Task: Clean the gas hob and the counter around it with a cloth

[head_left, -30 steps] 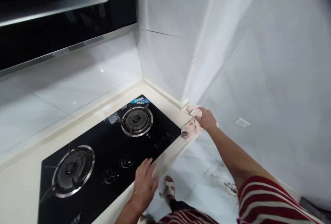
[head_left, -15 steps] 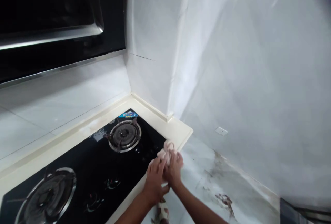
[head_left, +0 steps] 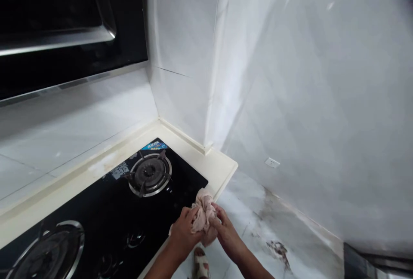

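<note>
Left hand (head_left: 184, 232) and right hand (head_left: 227, 232) of the person reach forward, converging, both curled inward and grasping. Counter (head_left: 222, 165) ahead, bearing black cooktop (head_left: 182, 180). Pink cloth (head_left: 204, 213), gripped by both, bunched and creased between them, near the counter's front edge; contact with counter unclear.

My right hand (head_left: 228, 232) has drawn the pink cloth (head_left: 203, 215) from the outer corner of the countertop (head_left: 222, 165), where it lay spread a second ago, to near the gas cooktop (head_left: 185, 179). My left hand (head_left: 184, 232), off it then, now grips it too. Since half a second ago they've parted slightly, showing more bunched cloth.
</note>
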`<state>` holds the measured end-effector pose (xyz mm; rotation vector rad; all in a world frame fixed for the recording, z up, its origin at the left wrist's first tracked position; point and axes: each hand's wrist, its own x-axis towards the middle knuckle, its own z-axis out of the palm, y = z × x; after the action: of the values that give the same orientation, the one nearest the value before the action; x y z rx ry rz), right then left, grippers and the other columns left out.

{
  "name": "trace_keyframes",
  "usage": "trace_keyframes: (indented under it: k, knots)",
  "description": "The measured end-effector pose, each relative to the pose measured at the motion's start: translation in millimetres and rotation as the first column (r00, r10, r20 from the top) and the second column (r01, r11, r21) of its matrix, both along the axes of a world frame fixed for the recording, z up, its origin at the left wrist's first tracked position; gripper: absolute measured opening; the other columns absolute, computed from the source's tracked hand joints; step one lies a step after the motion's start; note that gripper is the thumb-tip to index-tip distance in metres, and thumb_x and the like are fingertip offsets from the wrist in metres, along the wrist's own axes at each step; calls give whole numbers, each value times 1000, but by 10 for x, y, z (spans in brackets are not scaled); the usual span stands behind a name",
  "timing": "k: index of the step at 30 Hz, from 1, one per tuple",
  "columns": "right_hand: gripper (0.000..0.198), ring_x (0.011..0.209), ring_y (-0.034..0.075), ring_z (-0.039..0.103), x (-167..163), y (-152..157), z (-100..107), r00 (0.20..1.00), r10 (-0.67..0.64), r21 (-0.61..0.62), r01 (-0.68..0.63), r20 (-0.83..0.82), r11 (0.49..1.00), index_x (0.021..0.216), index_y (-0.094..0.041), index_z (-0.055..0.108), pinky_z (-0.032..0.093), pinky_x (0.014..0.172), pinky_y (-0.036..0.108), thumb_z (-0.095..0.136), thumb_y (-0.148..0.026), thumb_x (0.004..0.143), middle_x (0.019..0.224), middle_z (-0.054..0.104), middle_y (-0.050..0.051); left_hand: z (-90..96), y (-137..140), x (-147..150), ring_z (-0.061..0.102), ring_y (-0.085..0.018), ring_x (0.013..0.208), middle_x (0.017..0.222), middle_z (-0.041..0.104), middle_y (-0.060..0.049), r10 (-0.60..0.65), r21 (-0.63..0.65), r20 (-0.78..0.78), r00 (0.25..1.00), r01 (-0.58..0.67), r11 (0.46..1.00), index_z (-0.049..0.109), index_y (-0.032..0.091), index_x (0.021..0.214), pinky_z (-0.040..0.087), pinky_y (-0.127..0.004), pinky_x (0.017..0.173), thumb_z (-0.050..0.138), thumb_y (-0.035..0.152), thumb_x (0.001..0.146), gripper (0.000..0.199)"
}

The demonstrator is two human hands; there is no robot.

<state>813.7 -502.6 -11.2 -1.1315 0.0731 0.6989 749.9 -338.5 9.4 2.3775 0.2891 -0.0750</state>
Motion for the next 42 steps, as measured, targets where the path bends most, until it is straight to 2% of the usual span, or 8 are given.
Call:
trace_keyframes:
  k: [4,8,13,18,26,31,37,42]
  knots:
    - [75,104,24,63,77,-207,103,986,160,98,-155,-45,983,128,-27,48,49,92,41,83,-42,64,116,65,7,213,173,-53,63,-22,100,107,68,-7,155,-284,37,987,-139,949,69,20,111,47,-32,91,62,40,78,39]
    - [66,82,19,63,332,-410,307,989,132,-121,-125,58,985,126,-25,50,50,77,34,77,-40,68,96,67,2,497,380,-66,63,-20,84,89,70,-3,353,-443,-11,935,-321,837,71,18,94,49,-29,77,57,50,81,37]
    - [64,86,20,60,784,-497,440,911,115,-349,33,395,937,137,-25,45,50,79,35,62,-36,76,100,65,3,536,581,-81,60,-17,76,79,65,-1,422,-330,-20,906,-405,853,69,19,84,47,-28,71,46,50,88,38]
    - [48,106,25,54,824,-385,78,613,335,-609,314,716,728,114,-22,60,44,95,41,52,-19,67,108,59,8,127,504,-226,62,-18,84,93,64,-4,321,27,210,924,-333,942,68,22,98,48,-33,79,44,44,93,33]
    - [19,61,18,54,718,-726,-287,866,359,-928,262,347,266,101,-28,54,32,61,28,51,-29,81,67,60,-2,-177,358,-536,62,-24,92,100,64,-6,71,432,249,966,-176,884,66,24,114,44,-39,81,64,51,83,41]
    - [26,64,19,59,844,-875,-348,888,243,-861,258,390,438,102,-28,56,39,63,29,48,-31,77,73,65,0,-147,289,-413,62,-20,83,91,62,-4,45,330,332,942,-160,930,65,22,100,48,-32,73,59,36,87,20]
    - [65,119,30,54,1060,-470,-290,752,-45,-575,539,657,616,129,-15,48,43,98,44,50,-49,74,130,57,19,32,227,-27,59,-22,100,109,59,-10,186,104,532,826,-281,954,57,20,104,52,-36,84,47,26,91,18]
    - [60,116,30,56,1297,-311,-213,826,-20,-482,347,563,805,112,-18,66,43,100,46,65,-56,65,119,65,12,-189,410,-95,53,-28,121,133,59,-10,-14,352,412,911,-145,925,58,22,125,45,-44,96,48,18,84,43]
